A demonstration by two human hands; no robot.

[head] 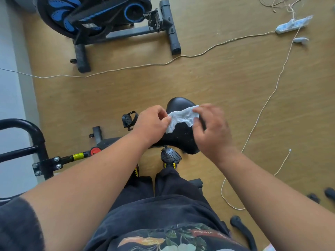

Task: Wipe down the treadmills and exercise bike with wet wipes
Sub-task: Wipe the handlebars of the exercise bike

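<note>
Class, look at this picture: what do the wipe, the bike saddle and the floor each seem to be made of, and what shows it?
Wipe: thin white nonwoven fabric, probably; it crumples softly between both hands.
Saddle: smooth black vinyl or rubbery plastic, by its dull sheen.
Floor: wood or wood-look laminate; tan grain streaks show.

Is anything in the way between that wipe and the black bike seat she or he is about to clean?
Nothing visible. The left hand and right hand pinch the wet wipe stretched between them, directly over the black seat, whose speckled top lies bare just beneath it.
</note>
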